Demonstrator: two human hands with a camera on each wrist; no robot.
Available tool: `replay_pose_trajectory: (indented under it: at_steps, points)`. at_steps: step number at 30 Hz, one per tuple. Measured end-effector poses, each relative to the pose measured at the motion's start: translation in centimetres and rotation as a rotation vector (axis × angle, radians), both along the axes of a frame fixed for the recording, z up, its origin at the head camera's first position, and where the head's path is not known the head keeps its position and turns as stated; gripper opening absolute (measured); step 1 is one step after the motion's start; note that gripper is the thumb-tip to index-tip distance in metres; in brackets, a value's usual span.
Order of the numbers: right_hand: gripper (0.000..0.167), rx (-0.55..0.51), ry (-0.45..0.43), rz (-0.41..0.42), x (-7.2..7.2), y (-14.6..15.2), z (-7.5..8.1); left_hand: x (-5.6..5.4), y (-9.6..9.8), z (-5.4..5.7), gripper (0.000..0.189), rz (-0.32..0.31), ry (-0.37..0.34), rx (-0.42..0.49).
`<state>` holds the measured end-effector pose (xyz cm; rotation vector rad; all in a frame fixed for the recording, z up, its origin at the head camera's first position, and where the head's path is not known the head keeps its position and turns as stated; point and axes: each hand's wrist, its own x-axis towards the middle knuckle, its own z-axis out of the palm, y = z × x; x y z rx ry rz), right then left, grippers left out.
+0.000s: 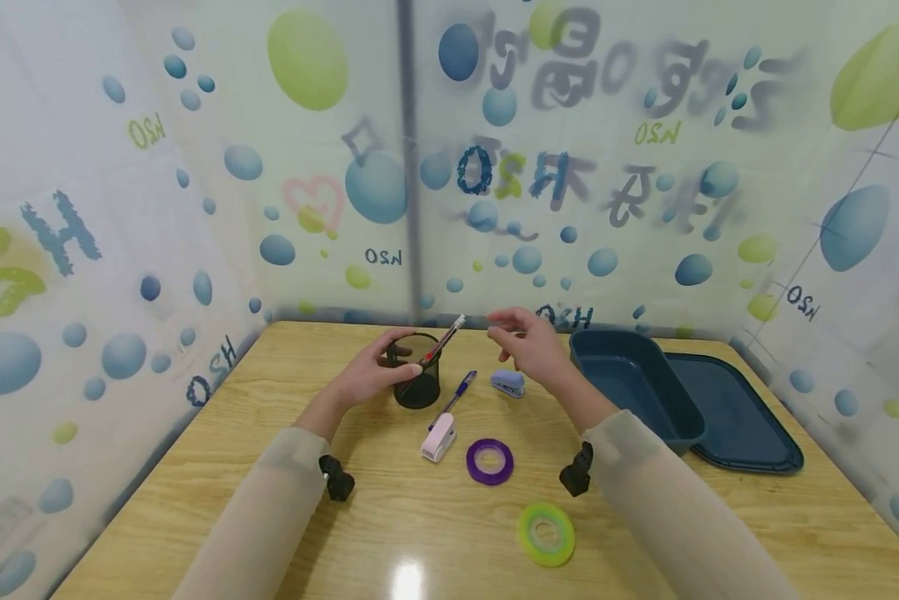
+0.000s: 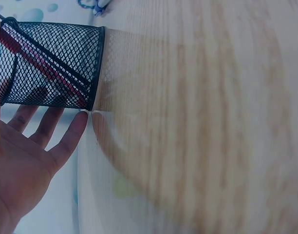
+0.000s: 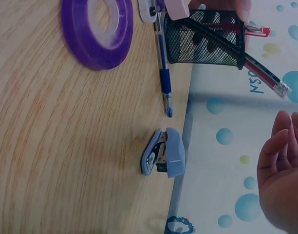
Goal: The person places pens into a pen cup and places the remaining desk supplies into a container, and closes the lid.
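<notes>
A black mesh pen cup [image 1: 417, 392] stands upright on the table, held by my left hand [image 1: 367, 372] with the thumb over the near side and fingers round the far side. Pencils [image 3: 268, 74] with eraser ends and a red-capped pen [image 3: 258, 31] lean in it, sticking out to the right. My right hand [image 1: 536, 350] hovers to the right of the pencil ends, fingers loosely bent and holding nothing. Below it sits a small blue stapler [image 1: 508, 383]. Between cup and stapler lies a blue pen [image 1: 458, 393], with a pink stapler [image 1: 439, 437] at its near end.
Nearer on the wooden table [image 1: 389, 517] lie a purple tape roll [image 1: 474, 473] and a yellow-green tape roll [image 1: 527, 533]. At the right, a dark blue bin [image 1: 629, 392] stands beside its flat lid [image 1: 749, 417]. A patterned curtain [image 1: 449, 275] borders the table's back edge.
</notes>
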<state>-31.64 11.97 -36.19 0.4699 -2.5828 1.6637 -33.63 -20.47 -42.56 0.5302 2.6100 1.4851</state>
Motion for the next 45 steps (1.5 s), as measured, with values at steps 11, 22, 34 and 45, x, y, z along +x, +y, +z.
replay_pose_trajectory:
  at_steps: [11, 22, 34, 45]
  points:
    - [0.027, 0.145, -0.006, 0.101, -1.8, 1.0, -1.2, -0.2, -0.1, -0.1, 0.076, 0.012, -0.004, -0.01]
    - [0.027, 0.416, -0.031, 0.385, -6.1, 0.7, -2.2, -0.3, -0.1, -0.2, 0.078, 0.008, -0.003, -0.004]
    - [0.028, 0.606, -0.091, 0.431, -8.1, -1.1, -2.9, 0.0, 0.3, -0.1, 0.078, 0.016, -0.006, 0.011]
    - [0.029, 0.684, -0.144, 0.412, -8.2, -1.8, -3.5, 0.0, 0.1, -0.1, 0.079, 0.022, -0.023, 0.009]
